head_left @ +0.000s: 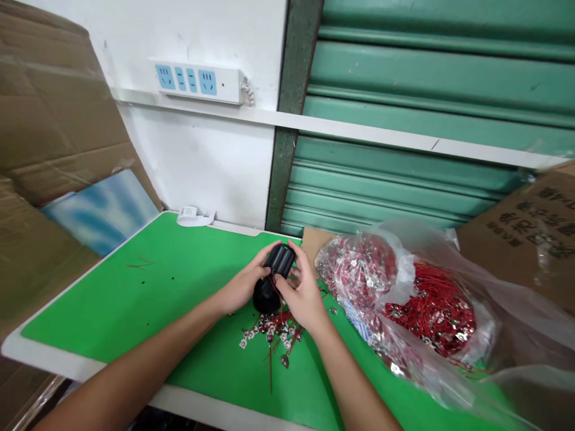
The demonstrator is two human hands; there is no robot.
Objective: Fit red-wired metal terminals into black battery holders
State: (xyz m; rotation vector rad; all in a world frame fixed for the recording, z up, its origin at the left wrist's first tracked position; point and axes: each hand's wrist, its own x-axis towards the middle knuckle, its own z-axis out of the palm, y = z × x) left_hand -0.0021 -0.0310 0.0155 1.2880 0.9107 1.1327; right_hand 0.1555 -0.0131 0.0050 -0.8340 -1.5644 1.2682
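Observation:
Both hands hold a black plastic part (275,275) above the green table (135,299). It has a ribbed upper end and a round black base. My left hand (242,287) wraps its left side. My right hand (303,290) grips its right side, fingers curled over the top. A thin red wire hangs from the part near my right palm. Below the hands lies a small heap of red wires with silver terminals (272,335).
Clear plastic bags full of red wires with metal terminals (404,293) lie at the right. Cardboard boxes (525,239) stand behind them and cardboard sheets (49,120) lean at the left. A white power strip (197,81) is on the wall beside a green roller shutter (426,108).

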